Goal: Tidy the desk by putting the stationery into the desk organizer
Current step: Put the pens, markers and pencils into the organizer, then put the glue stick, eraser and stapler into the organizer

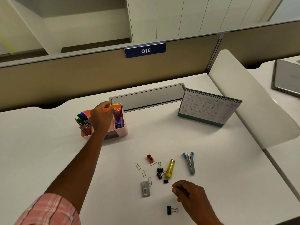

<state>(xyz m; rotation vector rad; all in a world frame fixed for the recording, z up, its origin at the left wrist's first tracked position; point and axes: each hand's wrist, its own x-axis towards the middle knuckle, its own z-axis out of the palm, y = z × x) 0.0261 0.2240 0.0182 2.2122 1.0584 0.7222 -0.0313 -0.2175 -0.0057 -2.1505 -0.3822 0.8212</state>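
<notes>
While the lone binder clip (169, 210) lies nearest you, close to the front of the desk (48, 143), a careless draw of your right wrist could flick it over the edge. Your right hand (186, 192) hovers just beyond it with the fingers curled in. The tips are in shadow, so I cannot tell whether they pinch something small.

Past that sits the scatter: a staple box (145, 188), paper clips (138, 166), binder clips (160, 169) touching a yellow tube (170, 168), a red sharpener (149, 158), and a stapler (190, 163) off to the right. The paper clips lie flat and thin, so they may skid rather than lift. The bunched binder clips could drag one another along.

Bare desk opens wide to the left of this pile and between it and the desk organizer (120, 132), so you have free passage there.

Farther on, your left hand (102, 117) pinches an orange and yellow item (113, 107) over the organizer's rear part, just beside a blue pen (121, 109). Push too hard and the item may catch the pen or the markers (82, 118) on the left, or shove the organizer backward.

Behind it, the cable hatch (147, 98), calendar (207, 108) and partition (65, 78) close the far side. The curved side panel (243, 103) bounds your right.
</notes>
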